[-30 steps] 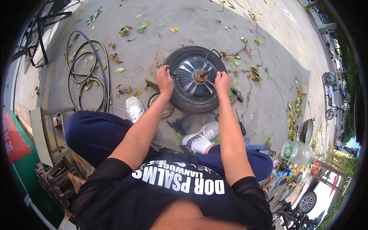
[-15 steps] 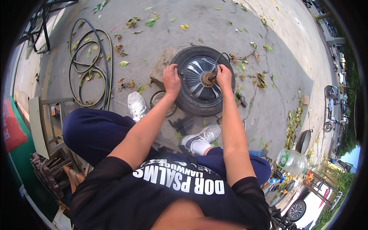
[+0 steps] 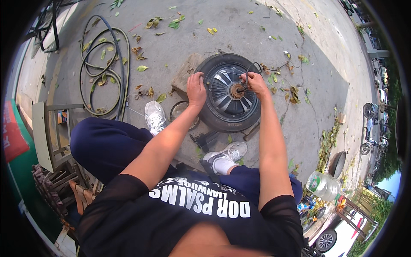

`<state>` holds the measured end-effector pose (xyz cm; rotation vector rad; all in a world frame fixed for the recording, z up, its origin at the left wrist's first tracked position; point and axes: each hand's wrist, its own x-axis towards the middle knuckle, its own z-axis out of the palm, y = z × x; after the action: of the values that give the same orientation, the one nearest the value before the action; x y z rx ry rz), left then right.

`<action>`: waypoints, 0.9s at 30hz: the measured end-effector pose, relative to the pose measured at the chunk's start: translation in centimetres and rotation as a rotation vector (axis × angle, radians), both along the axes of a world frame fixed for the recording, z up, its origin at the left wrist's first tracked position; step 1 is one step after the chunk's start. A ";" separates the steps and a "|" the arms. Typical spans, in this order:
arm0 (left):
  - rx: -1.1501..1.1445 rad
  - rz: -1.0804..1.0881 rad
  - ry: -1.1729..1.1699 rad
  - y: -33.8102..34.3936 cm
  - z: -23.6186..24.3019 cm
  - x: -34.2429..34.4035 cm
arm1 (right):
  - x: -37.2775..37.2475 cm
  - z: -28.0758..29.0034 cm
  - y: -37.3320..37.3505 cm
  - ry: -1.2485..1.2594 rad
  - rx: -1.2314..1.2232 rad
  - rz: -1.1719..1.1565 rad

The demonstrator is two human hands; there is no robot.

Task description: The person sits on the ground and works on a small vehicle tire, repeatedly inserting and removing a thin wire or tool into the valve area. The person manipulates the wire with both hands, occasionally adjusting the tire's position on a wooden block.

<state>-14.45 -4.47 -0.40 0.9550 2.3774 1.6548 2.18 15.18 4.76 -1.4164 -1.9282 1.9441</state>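
Observation:
A small wheel with a black tyre (image 3: 230, 125) and a silver-and-black spoked hub (image 3: 221, 102) lies flat on the ground before me. A rusty axle centre (image 3: 236, 91) stands up from the hub. At the tyre's left edge is my left hand (image 3: 196, 91), its fingers bent and close together; anything in them is hidden. My right hand (image 3: 257, 84) is closed above the hub's right side, pinching a black cable (image 3: 257, 65) that loops up beyond my fingers. A thin pale line seems to cross the hub between my hands, too faint to identify.
A wooden block (image 3: 186, 73) sits against the tyre's left side, near a round metal ring (image 3: 179, 112). A coiled hose (image 3: 114, 64) lies at far left. My shoes (image 3: 155, 117) flank the near side. A chair (image 3: 45, 132) stands left, a large plastic bottle (image 3: 324, 186) right.
My right hand has moved up, away from the axle, and the cable now loops more over it. My left hand stays by the tyre's edge. The whole view has shifted slightly.

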 end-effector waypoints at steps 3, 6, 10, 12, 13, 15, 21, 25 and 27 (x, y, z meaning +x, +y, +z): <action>0.001 -0.003 -0.018 -0.4 0.0 -0.1 | 1.8 0.8 0.4 -0.045 0.067 0.028; 0.020 -0.035 -0.053 -0.3 -0.4 -0.5 | 4.3 2.7 1.2 -0.147 0.278 0.213; 0.076 -0.097 -0.259 0.1 -0.3 -1.4 | 5.5 8.2 0.5 -0.391 0.518 0.452; 0.108 -0.137 -0.290 1.0 1.2 -1.5 | 7.1 10.2 0.6 -0.458 0.687 0.600; 0.117 -0.187 -0.317 1.6 1.6 -1.4 | 7.7 10.9 0.5 -0.479 0.751 0.658; 0.132 -0.287 -0.373 3.1 2.3 -1.0 | 9.2 12.2 0.4 -0.526 0.878 0.775; -0.100 -0.628 -0.086 7.9 2.9 0.2 | 11.3 12.7 -1.0 -0.464 0.973 0.622; -0.152 -0.797 0.066 12.3 2.1 1.2 | 12.7 9.1 -0.4 -0.391 1.060 0.427; -0.195 -0.859 0.068 14.2 2.2 1.8 | 11.6 8.7 -0.2 -0.380 1.066 0.359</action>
<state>-12.61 9.73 1.82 1.6705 1.6879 1.0428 13.82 14.97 13.49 -1.1454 -2.8182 0.4027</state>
